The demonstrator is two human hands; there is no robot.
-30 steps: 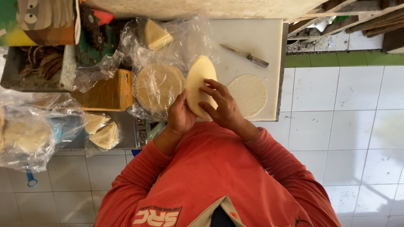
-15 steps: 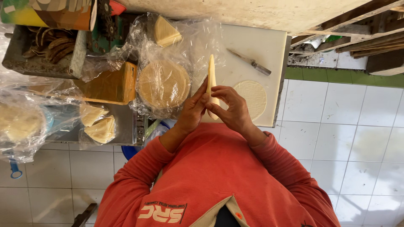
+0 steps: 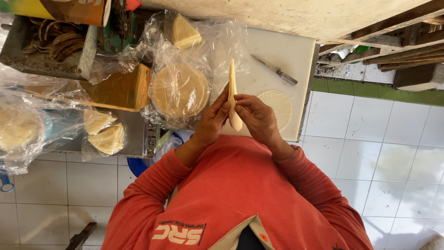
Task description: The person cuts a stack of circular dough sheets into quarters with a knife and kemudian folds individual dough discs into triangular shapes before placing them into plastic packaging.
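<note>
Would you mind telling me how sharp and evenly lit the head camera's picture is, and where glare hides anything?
Head view: soft, even daylight; both hands, left and right, and the pale dough disc are sharp; glare on the plastic bags veils the round stack inside; the white cutting board looks bright but keeps detail; the knife is clear.

dough disc (image 3: 232,95): pale cream; cutting board (image 3: 286,55): white; sleeve (image 3: 152,185): orange-red; floor tiles (image 3: 370,153): white
</note>
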